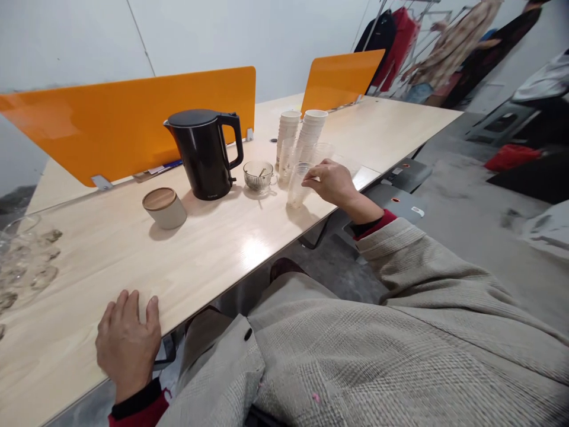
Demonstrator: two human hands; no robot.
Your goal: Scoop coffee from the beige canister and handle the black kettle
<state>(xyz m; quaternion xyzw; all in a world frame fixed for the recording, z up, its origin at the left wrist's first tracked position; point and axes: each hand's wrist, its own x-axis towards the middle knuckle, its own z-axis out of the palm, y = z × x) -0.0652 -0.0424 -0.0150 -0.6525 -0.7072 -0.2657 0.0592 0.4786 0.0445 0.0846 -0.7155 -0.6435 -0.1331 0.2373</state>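
My right hand [332,181] reaches out over the wooden table [213,249] and grips the rim of a clear plastic cup [297,188] that stands upright on it. Just behind the cup stand two tall stacks of plastic cups [301,137]. A small ribbed glass cup [258,175] sits to the left of it, beside a black electric kettle [205,153]. My left hand [128,343] lies flat on the table's near edge with its fingers spread, holding nothing.
A round beige canister with a wooden lid [164,207] stands left of the kettle. Glassware [24,261] sits at the far left edge. Orange dividers [133,118] run along the table's back. Clothes hang on a rack [427,41] at the far right.
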